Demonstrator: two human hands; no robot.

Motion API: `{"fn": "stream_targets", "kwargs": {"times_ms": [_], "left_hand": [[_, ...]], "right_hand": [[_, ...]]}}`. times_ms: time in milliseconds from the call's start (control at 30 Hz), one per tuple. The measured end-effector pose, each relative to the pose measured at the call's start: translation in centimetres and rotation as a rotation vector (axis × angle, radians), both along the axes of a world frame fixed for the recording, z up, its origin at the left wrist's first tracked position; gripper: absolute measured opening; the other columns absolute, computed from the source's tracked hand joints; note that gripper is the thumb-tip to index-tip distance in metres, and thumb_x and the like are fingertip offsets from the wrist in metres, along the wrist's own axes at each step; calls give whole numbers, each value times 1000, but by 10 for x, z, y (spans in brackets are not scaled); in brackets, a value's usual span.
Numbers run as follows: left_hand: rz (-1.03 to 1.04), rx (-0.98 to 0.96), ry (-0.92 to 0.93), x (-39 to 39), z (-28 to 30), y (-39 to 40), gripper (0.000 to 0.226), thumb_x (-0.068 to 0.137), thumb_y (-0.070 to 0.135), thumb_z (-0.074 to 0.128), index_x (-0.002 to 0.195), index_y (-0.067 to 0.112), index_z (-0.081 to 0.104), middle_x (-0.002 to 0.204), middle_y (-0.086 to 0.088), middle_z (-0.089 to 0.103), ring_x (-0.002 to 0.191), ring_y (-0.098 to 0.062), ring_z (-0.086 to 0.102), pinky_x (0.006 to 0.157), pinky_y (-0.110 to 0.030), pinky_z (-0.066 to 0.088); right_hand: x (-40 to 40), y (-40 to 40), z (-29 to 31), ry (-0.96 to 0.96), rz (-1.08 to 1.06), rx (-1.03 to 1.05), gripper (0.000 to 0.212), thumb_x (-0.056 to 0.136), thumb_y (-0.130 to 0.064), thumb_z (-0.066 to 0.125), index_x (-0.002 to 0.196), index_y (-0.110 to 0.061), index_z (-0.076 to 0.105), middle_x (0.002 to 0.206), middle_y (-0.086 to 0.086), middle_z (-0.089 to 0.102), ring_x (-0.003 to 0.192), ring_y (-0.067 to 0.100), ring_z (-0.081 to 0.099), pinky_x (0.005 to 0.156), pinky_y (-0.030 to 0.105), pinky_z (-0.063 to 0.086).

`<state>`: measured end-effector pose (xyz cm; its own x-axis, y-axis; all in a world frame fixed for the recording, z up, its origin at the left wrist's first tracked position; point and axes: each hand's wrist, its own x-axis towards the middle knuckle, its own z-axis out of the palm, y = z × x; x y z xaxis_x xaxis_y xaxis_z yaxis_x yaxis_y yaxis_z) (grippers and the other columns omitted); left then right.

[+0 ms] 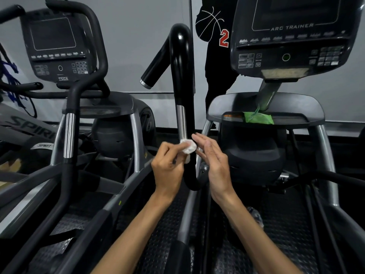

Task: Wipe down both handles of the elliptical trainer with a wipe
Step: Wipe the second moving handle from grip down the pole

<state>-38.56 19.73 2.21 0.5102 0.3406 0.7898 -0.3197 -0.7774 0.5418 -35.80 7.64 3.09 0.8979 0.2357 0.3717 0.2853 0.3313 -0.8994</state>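
the left hand (167, 165) has its fingers curled around a crumpled white wipe (188, 147), pinching it at the fingertips and pressing it against the black handle (182, 76) of the elliptical trainer, right where the handle's silver metal band (181, 121) ends. the right hand (214, 161) holds nothing; its fingers are straight and loosely spread, palm turned toward the handle, fingertips just beside the wipe on the handle's right side. whether they touch the handle itself cannot be told. both bare forearms come up from the bottom edge of the view and meet at the handle.

the handle rises upright from the hands, bends over at the top and drops a short branch down to its left, ending in a silver-ringed tip (146, 84). below the hands it curves into a rounded black bend.

right of the handle stands the machine's console (292, 36), labelled "arc trainer", with a dark screen and button pads. under the console, on a shelf right of the handle, lies a green packet (258, 118). behind the handle, between it and the console, a person in black clothing (215, 56) with a basketball drawing and a red number 2 stands by the grey wall.

left of the handle is a second machine (59, 46) with its own console marked "750a" and a black handle with a silver band (69, 135). further left, a grey frame part reads "spirit". ribbed black foot platforms lie below the handle on both sides.
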Motion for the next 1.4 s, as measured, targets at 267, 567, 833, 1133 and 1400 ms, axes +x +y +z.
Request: {"fn": "stream_targets", "kwargs": {"times_ms": [267, 567, 833, 1133, 1400], "left_hand": [[27, -187, -56, 6, 3, -2, 17, 87, 3, 72, 101, 12, 77, 93, 1, 72, 84, -5, 66, 75, -15, 48], [-8, -489, -54, 6, 6, -7, 12, 90, 17, 76, 102, 20, 78, 92, 10, 76, 87, -8, 73, 78, -22, 54], [58, -408, 96, -2, -15, -3, 24, 90, 9, 74, 113, 16, 77, 97, 10, 76, 90, -1, 71, 86, -23, 56], [-16, -231, 132, -18, -23, -16, 45, 94, 0, 66, 136, 18, 63, 110, 10, 65, 100, -7, 65, 89, -21, 52], [11, -203, 6, -12, -18, -15, 28, 79, -8, 78, 101, 10, 78, 89, 6, 70, 82, -1, 64, 77, -16, 51]], "right_hand": [[-1, 2, -2, -14, -3, 7, 45, 104, -36, 40, 131, -12, 67, 141, -3, 58, 135, 9, 53, 112, 33, 46], [-1, 2, -4, -8, -1, -2, 46, 104, -36, 40, 132, -12, 66, 142, -3, 58, 136, 9, 52, 112, 35, 45], [-1, 1, -5, -15, -5, -14, 47, 104, -41, 42, 133, -13, 66, 142, -5, 58, 136, 8, 52, 115, 41, 43], [1, 0, -7, -13, 0, -8, 55, 100, -48, 44, 132, -10, 66, 141, -4, 59, 135, 10, 53, 115, 45, 44], [1, 1, -9, -15, -26, -18, 51, 100, -48, 44, 131, -16, 68, 142, -5, 59, 136, 13, 52, 116, 51, 40]]}}
